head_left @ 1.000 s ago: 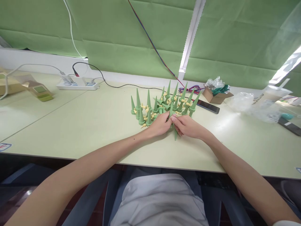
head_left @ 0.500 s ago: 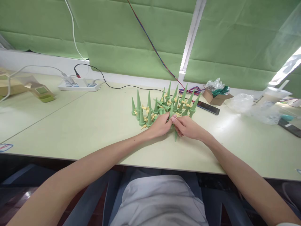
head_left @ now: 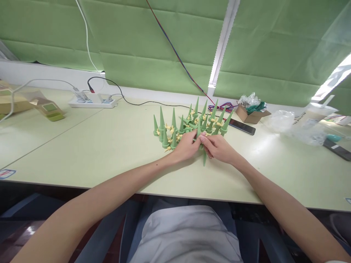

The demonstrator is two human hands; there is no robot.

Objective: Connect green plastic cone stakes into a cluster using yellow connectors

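Note:
My left hand (head_left: 187, 144) is closed around a green plant watering spike (head_left: 199, 128), whose cone points up past my fingers. My right hand (head_left: 218, 147) meets it at the thumb, its fingertips pinched together at the base of that spike. Whatever sits between the right fingertips is hidden. The tip of another green spike (head_left: 204, 159) shows below my hands, pointing toward me. Behind and to both sides stand several green spikes (head_left: 173, 120) with small yellow valves (head_left: 168, 126). A few more spikes lie on their sides among them, partly covered by my hands.
A phone (head_left: 241, 126) lies right of the spikes, near a small cardboard box (head_left: 251, 114) with plastic and green stuff. Farther right are a plastic bag (head_left: 282, 120), a drink cup (head_left: 311, 115) and a dark device (head_left: 340, 149). A power strip (head_left: 93, 103) sits at the back left of the table (head_left: 109, 146).
The camera view has shifted very slightly. Both hands keep nearly the same pose and place, still together at the spike.

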